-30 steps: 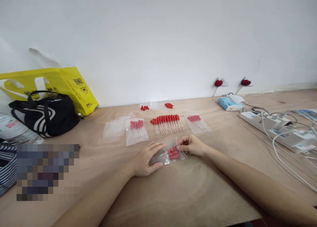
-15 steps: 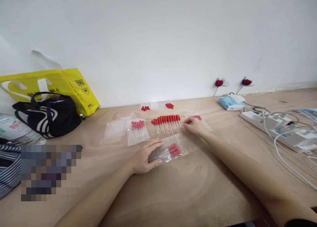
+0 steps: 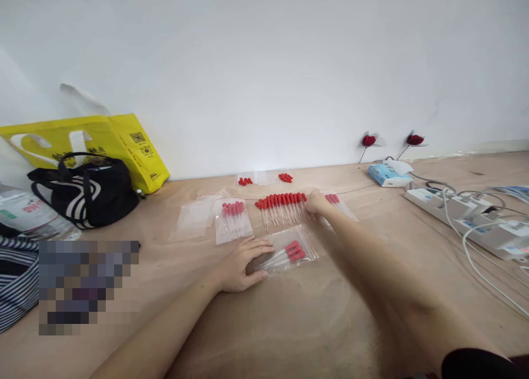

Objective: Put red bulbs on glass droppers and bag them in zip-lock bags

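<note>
A row of droppers (image 3: pixel 285 205) with red bulbs and thin clear stems lies side by side on the table, bulbs toward the wall. At its right end is my right hand (image 3: pixel 317 204), fingers curled and mostly hidden, so what they grip is unclear. Nearer me, a clear zip bag (image 3: pixel 308 238) holds a few droppers. My left hand (image 3: pixel 242 266) rests flat at that bag's left edge, thumb and fingers apart. Another bag of droppers (image 3: pixel 233 219) lies left of the row. Partly behind my right forearm is one more filled bag (image 3: pixel 339 204).
Flat zip bags (image 3: pixel 190 220) lie to the left. Loose red bulbs (image 3: pixel 245 181) sit on bags by the wall. A yellow bag (image 3: pixel 144 153) and a black bag (image 3: pixel 109 197) stand at left. A tissue pack (image 3: pixel 388 175) and a power strip (image 3: pixel 467 219) with cables are at right.
My right hand has turned and its fingers have gone from view behind it, beside the row's right end. My left hand stays put. The view has shifted slightly.
</note>
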